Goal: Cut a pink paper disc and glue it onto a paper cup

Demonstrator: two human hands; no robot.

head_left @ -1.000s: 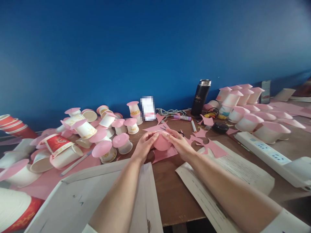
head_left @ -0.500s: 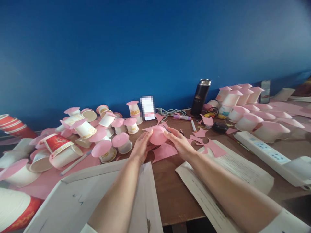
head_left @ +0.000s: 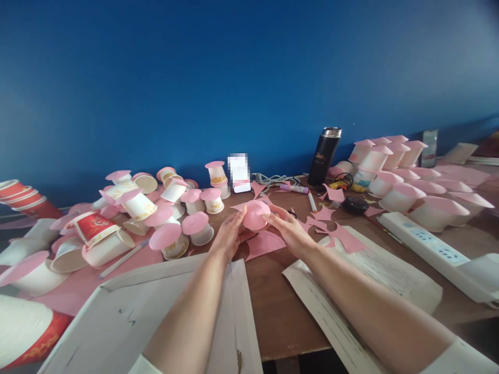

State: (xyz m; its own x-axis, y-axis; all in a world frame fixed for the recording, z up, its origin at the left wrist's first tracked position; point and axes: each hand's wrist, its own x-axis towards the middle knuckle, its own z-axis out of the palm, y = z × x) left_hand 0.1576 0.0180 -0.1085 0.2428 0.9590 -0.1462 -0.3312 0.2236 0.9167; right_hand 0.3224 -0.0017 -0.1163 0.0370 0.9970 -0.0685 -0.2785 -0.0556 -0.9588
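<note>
Left hand (head_left: 228, 236) and right hand (head_left: 290, 228) grasp one pink-capped paper cup (head_left: 255, 215) together, just above the surface (head_left: 273, 306) at centre; capped cups (head_left: 393, 171) massed at 2 o'clock; pink offcuts (head_left: 339, 236) at 3; uncapped red cups (head_left: 23, 197) at 9, judged pending.

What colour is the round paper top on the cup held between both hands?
Pink, on the paper top between the left hand and right hand; head view.

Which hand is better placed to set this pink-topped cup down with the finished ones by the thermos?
Probably right: the right hand holds the pink-topped paper cup on the side nearer the black thermos.
</note>
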